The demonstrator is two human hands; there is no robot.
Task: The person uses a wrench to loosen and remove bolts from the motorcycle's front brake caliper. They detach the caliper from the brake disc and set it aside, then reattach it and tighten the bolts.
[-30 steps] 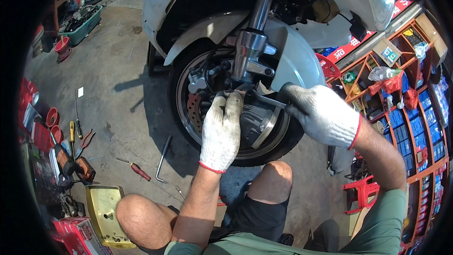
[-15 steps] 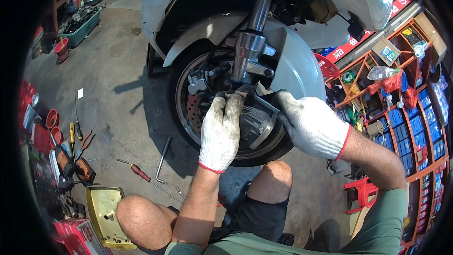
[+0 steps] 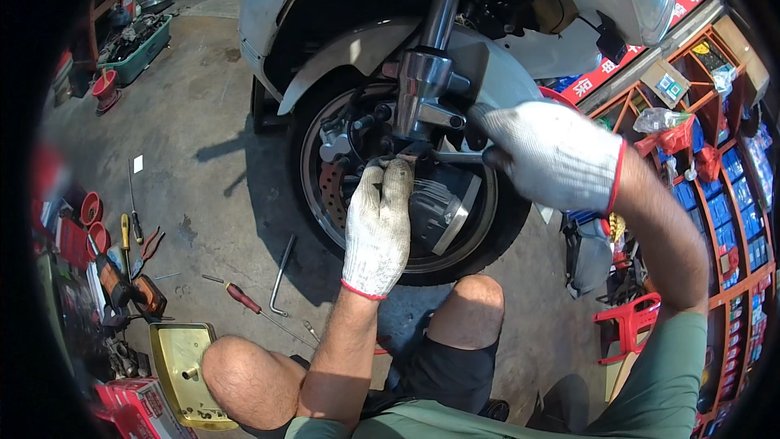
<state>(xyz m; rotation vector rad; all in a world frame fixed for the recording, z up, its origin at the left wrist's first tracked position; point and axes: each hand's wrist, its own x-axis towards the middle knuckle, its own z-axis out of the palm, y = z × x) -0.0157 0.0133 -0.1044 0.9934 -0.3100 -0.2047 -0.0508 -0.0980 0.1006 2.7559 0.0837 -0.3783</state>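
- Far left, a green bin heaped with dark parts sits on the floor, a red pot just in front of it.
- Nearer, on the left: a yellow-handled screwdriver, red-handled pliers and an orange-and-black power tool lie close together.
- Below them, a yellowish metal tray holds a few small parts; the person's left knee rests just beside its rim.
- Next, a red-handled screwdriver and an L-shaped metal bar lie on the concrete, left of the wheel.
- In the centre, the gloved left hand reaches up across the wheel, covering part of its hub. Its fingers are pressed together at the wrench's head—whether they pinch it, I cannot tell.
- The wrench lies nearly level below the silver fork leg, its head close under the fork's lower end.
- The gloved right hand, fingers curled around the wrench's other end, hides that end and part of the pale fender.
- The fork leg and fender crowd the space above—the right knee sits close below the tyre.
- Far right, a red stool stands before orange shelves packed with blue boxes.
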